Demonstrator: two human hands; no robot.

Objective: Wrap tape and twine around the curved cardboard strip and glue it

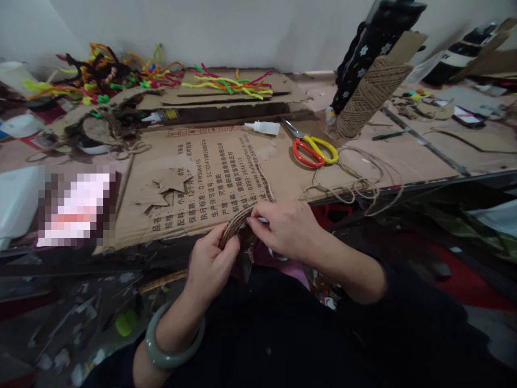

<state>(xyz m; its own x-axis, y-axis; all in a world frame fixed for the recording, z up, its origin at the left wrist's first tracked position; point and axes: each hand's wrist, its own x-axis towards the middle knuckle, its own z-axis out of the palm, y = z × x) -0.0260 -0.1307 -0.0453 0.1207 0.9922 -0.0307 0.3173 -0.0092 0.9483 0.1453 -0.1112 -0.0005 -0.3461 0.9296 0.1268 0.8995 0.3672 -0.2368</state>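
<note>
Between my two hands is a curved band wound with brown twine (235, 220), held just past the table's front edge. My left hand (212, 264) is closed on its lower left end, thumb on top. My right hand (285, 226) pinches at its upper right end; part of the band is hidden behind the fingers. A loose strand of twine rises from there onto the printed cardboard sheet (210, 178). Ahead lie scissors (309, 148) with one red and one yellow handle, and a small white glue bottle (263, 127).
A twine spool (369, 99) leans by a black flowered object (365, 48) at the back right, its loose twine (363, 186) trailing to the table edge. Colourful fuzzy stems (230, 83) lie on cardboard behind. A white bottle (20, 202) lies at left.
</note>
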